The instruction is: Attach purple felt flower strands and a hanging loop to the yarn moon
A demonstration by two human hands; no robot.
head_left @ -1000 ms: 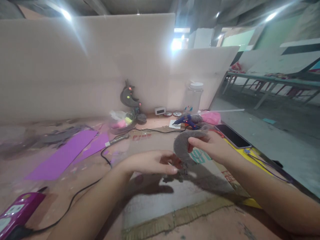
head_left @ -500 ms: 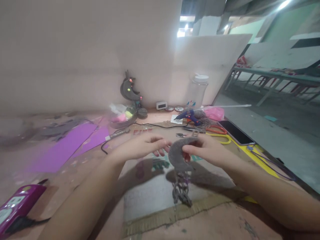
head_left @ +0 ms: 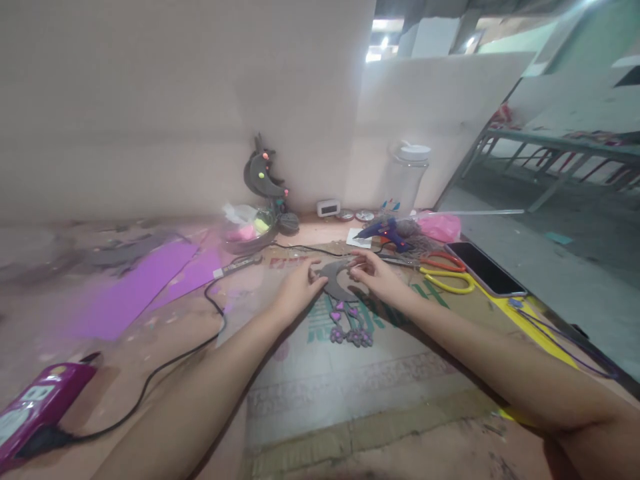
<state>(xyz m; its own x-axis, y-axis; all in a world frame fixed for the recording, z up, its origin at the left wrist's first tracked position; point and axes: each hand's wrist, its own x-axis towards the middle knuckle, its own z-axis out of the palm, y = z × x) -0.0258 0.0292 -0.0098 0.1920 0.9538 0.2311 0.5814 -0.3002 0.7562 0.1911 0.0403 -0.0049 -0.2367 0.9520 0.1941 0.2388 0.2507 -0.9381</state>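
A grey felt crescent (head_left: 334,280) lies flat on the cardboard mat (head_left: 320,387), with strings of small purple hearts (head_left: 350,327) trailing from it towards me. My left hand (head_left: 299,291) rests at the crescent's left edge, fingers stretched out and touching it. My right hand (head_left: 376,275) pinches the crescent's upper right tip with its fingertips. Both arms reach far forward over the mat.
Yellow-and-orange scissors (head_left: 443,273), a blue glue gun (head_left: 383,231), a phone (head_left: 493,268) and a pink bag (head_left: 440,225) lie to the right. A bowl of scraps (head_left: 247,235), a finished crescent ornament (head_left: 263,177) and a clear jar (head_left: 410,177) stand at the back. Purple sheets (head_left: 145,283), a black cable (head_left: 200,333) and a magenta power strip (head_left: 37,417) are to the left.
Both hands have moved forward and down, laying the grey crescent flat on the mat; it was held up in the air before. The hanging strings now rest on the cardboard.
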